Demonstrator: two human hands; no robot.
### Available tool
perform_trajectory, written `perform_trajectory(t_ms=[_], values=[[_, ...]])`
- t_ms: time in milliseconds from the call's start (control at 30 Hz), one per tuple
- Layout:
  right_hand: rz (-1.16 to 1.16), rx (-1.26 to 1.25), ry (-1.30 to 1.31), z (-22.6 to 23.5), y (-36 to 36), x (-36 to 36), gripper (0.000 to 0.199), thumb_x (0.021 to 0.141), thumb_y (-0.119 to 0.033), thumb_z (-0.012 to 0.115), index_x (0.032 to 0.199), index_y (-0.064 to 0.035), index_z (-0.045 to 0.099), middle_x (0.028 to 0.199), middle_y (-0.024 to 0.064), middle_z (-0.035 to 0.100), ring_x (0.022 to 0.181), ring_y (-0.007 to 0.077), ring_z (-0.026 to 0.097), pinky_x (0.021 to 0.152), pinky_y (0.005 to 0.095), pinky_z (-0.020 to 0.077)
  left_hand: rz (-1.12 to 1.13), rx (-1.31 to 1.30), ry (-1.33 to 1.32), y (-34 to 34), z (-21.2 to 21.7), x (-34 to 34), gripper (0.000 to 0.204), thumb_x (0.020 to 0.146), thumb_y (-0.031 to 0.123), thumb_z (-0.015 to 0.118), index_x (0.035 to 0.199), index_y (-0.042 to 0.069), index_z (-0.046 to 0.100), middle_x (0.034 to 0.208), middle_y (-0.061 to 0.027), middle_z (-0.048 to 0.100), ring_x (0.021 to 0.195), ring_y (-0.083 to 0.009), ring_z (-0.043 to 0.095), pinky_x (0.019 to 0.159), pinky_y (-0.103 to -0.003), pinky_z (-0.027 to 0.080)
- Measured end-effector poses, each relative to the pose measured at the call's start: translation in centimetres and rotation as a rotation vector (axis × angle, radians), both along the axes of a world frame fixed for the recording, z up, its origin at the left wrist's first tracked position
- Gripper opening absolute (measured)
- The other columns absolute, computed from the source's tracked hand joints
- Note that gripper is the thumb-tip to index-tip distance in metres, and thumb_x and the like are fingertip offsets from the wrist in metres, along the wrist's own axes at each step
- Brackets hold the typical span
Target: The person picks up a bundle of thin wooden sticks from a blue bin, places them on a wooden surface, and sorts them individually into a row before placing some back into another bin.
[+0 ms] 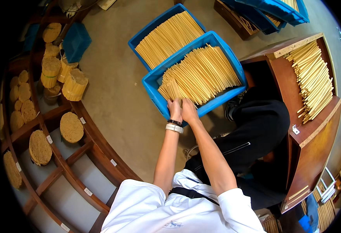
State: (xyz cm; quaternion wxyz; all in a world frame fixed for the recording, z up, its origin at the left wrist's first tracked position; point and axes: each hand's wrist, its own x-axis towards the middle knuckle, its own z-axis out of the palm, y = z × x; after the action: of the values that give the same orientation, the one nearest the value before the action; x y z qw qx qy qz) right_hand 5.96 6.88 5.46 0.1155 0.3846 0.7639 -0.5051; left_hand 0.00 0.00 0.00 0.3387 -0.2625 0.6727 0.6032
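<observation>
Bundle of sticks point(173, 90): thin, pale wooden sticks gathered close together, at the near left part of the front crate, against the loose sticks there.
Grip: the left hand point(175, 110) grasps the near end of the bundle; the right hand point(189, 112) sits just beside it, fingertips partly hidden, so I cannot tell whether it also grasps.
Hand pose: the two hands meet over the crate's near rim, fingers pointing away from the body.
Arms: both bare forearms reach forward and converge; the left wrist carries a pale-banded watch point(174, 128) and a dark beaded bracelet point(175, 122).
Front crate: blue plastic point(217, 106), filled with a slanting row of loose sticks point(203, 72), its far edge by a second blue crate point(137, 48) of sticks.
Right side: a brown wooden cabinet point(318, 145) with more sticks point(312, 81) lying on it.
Left side: dark wooden shelving point(96, 155) holding round, tightly packed stick bundles point(72, 127).
</observation>
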Motion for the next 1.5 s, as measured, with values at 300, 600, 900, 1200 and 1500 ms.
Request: perform_trajectory(t_ms=[300, 600, 900, 1200, 1500], values=[[-0.016, -0.003, 0.082, -0.6, -0.1, 0.1, 0.033, 0.083, -0.005, 0.059, 0.115, -0.0008, 0.056, 0.119, 0.0219, 0.056, 0.111, 0.0414, 0.054, 0.093, 0.0489, 0.0465, 0.018, -0.021, 0.057, 1.3, 1.5, -0.2, 0.054, 0.083, 0.001, 0.064, 0.128, -0.007, 0.034, 0.113, -0.0176, 0.056, 0.096, -0.0248, 0.060, 0.077, -0.034, 0.054], [-0.075, 0.013, 0.147, -2.0, 0.1, 0.4, 0.029, 0.088, -0.008, 0.055, 0.116, -0.0008, 0.058, 0.118, 0.0231, 0.057, 0.111, 0.0422, 0.055, 0.092, 0.0492, 0.0466, -0.152, -0.154, 0.042, 3.3, 3.6, -0.7, 0.047, 0.081, 0.008, 0.070, 0.117, -0.007, 0.045, 0.106, -0.0161, 0.060, 0.084, -0.0216, 0.063, 0.064, -0.035, 0.054], [0.115, 0.024, 0.074, 0.5, 0.1, 0.9, 0.029, 0.086, -0.006, 0.058, 0.114, -0.0028, 0.061, 0.114, 0.0213, 0.059, 0.108, 0.0390, 0.058, 0.092, 0.0478, 0.0476, -0.066, -0.036, -0.004, 1.3, 0.9, -1.3, 0.024, 0.087, 0.011, 0.072, 0.101, -0.006, 0.063, 0.096, -0.0126, 0.068, 0.079, -0.0222, 0.066, 0.061, -0.037, 0.053], [-0.015, -0.031, 0.101, 2.4, 0.5, 1.4, 0.031, 0.087, -0.010, 0.059, 0.118, -0.0060, 0.059, 0.116, 0.0192, 0.060, 0.109, 0.0389, 0.058, 0.091, 0.0489, 0.0475, -0.081, -0.107, 0.100, 3.2, 2.2, -0.9, 0.032, 0.092, 0.026, 0.069, 0.103, -0.003, 0.062, 0.093, -0.0101, 0.066, 0.075, -0.0189, 0.063, 0.060, -0.036, 0.050], [-0.105, 0.478, 0.342, 9.8, 2.5, 1.5, 0.035, 0.085, -0.005, 0.061, 0.119, 0.0018, 0.056, 0.115, 0.0192, 0.058, 0.109, 0.0380, 0.056, 0.089, 0.0453, 0.0477, 0.028, -0.039, 0.390, 3.2, 7.4, -2.8, 0.033, 0.096, 0.025, 0.063, 0.113, -0.002, 0.060, 0.102, -0.0070, 0.067, 0.087, -0.0154, 0.062, 0.074, -0.032, 0.050]])
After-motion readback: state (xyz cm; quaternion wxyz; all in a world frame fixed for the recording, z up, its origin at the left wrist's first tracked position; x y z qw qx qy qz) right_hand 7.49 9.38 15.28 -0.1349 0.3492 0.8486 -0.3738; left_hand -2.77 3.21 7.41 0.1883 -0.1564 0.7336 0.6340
